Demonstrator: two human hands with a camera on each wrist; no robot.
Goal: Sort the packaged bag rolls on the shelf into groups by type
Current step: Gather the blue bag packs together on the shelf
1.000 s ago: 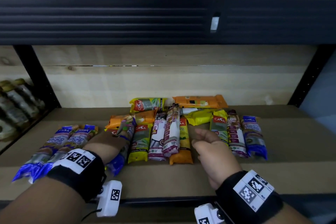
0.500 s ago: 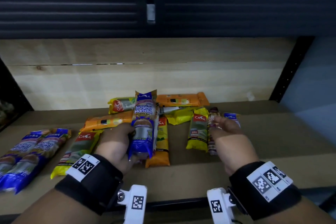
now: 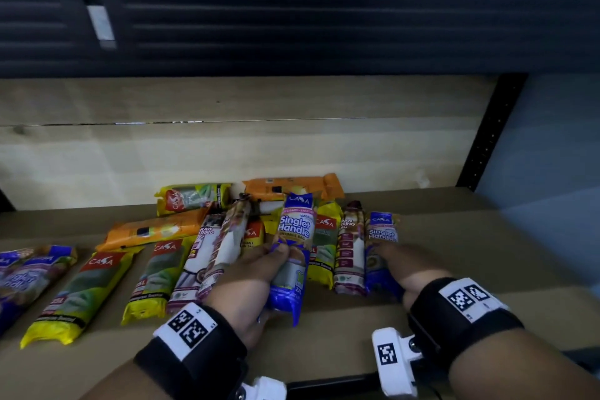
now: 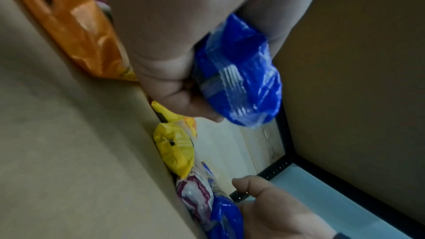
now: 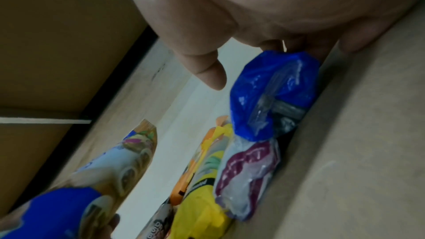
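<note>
My left hand (image 3: 256, 273) grips a blue "Singlet Handle" roll (image 3: 293, 237) round its lower half and holds it tilted up above the pile; its blue end (image 4: 239, 79) sticks out of my fist. My right hand (image 3: 402, 266) lies over the lower part of a second blue roll (image 3: 381, 234), the last one on the right of the row. In the right wrist view my fingers touch that roll's end (image 5: 273, 94) while the thumb (image 5: 207, 68) stands clear of it. A purple drawstring roll (image 3: 349, 247) lies right beside it.
On the shelf (image 3: 487, 253) lie yellow rolls (image 3: 81, 292) (image 3: 159, 276) (image 3: 324, 247), two purple rolls (image 3: 211, 250), orange packs (image 3: 152, 230) (image 3: 292, 187) and a group of blue rolls (image 3: 26, 273) at far left. A black post (image 3: 487, 133) bounds the right.
My left hand picked a blue roll out of the pile and moved it right. My right hand went from hovering to resting on the blue roll at the right end.
</note>
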